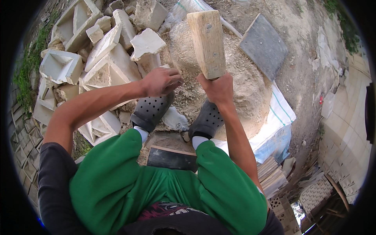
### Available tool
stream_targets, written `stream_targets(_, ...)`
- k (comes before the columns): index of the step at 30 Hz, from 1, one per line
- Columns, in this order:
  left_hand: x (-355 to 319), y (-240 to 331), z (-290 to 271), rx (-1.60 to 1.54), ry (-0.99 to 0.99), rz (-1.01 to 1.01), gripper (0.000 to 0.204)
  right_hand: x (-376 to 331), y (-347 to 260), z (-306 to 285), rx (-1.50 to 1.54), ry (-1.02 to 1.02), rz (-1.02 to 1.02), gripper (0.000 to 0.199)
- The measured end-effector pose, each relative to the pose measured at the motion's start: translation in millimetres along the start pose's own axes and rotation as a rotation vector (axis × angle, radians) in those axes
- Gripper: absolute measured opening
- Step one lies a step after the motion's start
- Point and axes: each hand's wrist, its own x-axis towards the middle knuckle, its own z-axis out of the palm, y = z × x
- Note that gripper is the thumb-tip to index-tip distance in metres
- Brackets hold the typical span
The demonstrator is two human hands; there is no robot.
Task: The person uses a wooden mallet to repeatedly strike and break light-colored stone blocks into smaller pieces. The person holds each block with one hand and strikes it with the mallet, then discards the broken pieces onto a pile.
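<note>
A wooden mallet with a thick, worn block head stands upright in front of me. My right hand is closed around its handle, just under the head. To the left of it, my left hand hovers above my grey clog, its fingers curled inward; what they hold, if anything, is hidden. Beneath and beyond both hands spreads a heap of pale crushed rubble and powder. A jagged white chunk lies just past my left hand.
Broken white cast blocks pile up at the left. The powder lies on a white woven sheet. A grey square slab rests at the far right. Between my legs is a dark board. Stacked tiles stand near my right arm.
</note>
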Motion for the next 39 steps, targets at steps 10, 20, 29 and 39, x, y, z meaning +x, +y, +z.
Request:
stream_targets(10, 26, 12, -14, -0.292, 0.181, -0.739, 0.02, 11, 9, -16, 0.031, -0.043, 0.298, 0.042)
stream_targets(20, 45, 7, 5, -0.316, 0.23, -0.82, 0.025, 15, 39, 20, 0.094, -0.067, 0.311, 0.042)
stream_targets(29, 105, -14, -17, -0.256, 0.271, -0.679, 0.029, 6, 18, -29, 0.15, -0.013, 0.401, 0.036)
stream_targets(39, 46, 0, -23, 0.118, -0.183, -0.475, 0.028, -5, -24, -24, 0.143, 0.082, -0.053, 0.035)
